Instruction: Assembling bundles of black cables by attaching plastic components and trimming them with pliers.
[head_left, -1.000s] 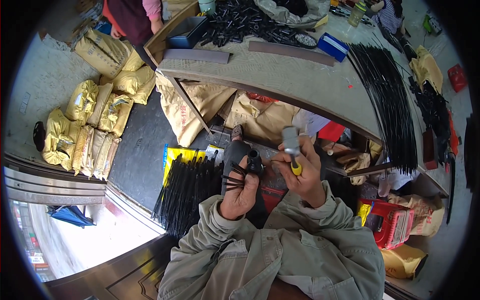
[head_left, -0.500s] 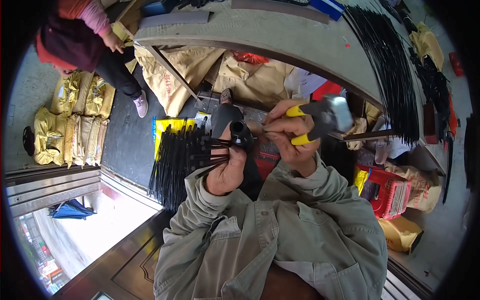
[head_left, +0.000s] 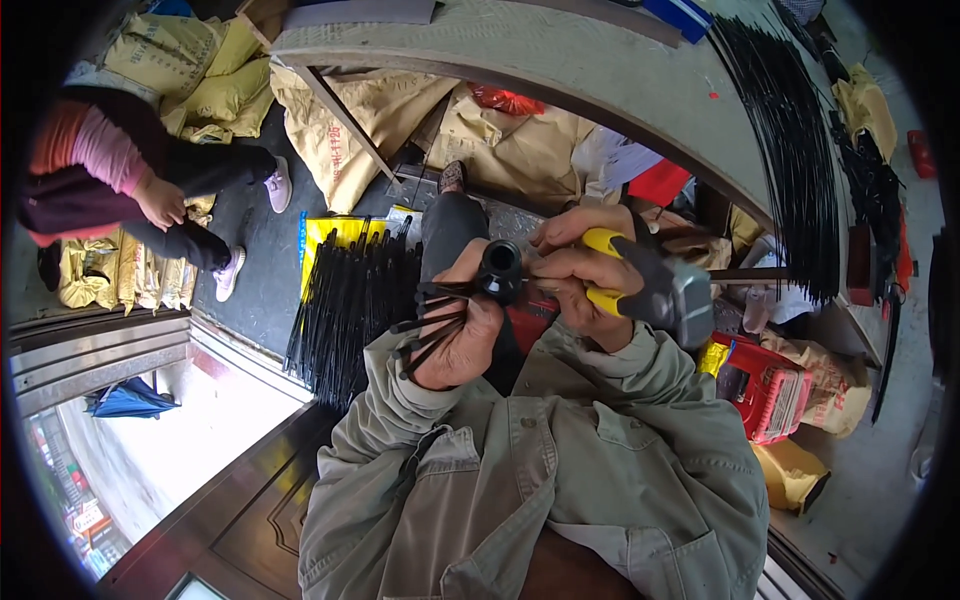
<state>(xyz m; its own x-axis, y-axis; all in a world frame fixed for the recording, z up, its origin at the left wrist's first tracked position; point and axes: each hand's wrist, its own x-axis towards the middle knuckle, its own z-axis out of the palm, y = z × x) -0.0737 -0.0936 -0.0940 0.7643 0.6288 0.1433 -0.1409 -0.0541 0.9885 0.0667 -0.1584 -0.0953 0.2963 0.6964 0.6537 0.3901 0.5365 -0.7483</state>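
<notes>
My left hand (head_left: 460, 345) is closed around a black hollow hub (head_left: 502, 258) whose round opening faces up. Several thin black rods (head_left: 425, 345) stick out leftward between its fingers. Close to the hub's right side, my right hand (head_left: 580, 265) grips a tool with two yellow-and-black handles (head_left: 605, 300) and a shiny metal head (head_left: 692, 300), which points right, away from the hub. The fingertips of that hand are pinched near the hub; what lies between them is too small to make out. A thick bundle of black rods (head_left: 345, 310) lies left of my left hand.
A workbench (head_left: 600, 90) runs across the far side, with long black rods (head_left: 785, 150) at its right end. Paper sacks (head_left: 345, 135) lie underneath. A red plastic stool or crate (head_left: 775, 400) is at right. Another person (head_left: 100, 170) stands at far left, near stacked sacks.
The tool's metal head has swung down and toward me in my right hand. My left hand and the hub have shifted slightly right. The other person has moved left and nearer.
</notes>
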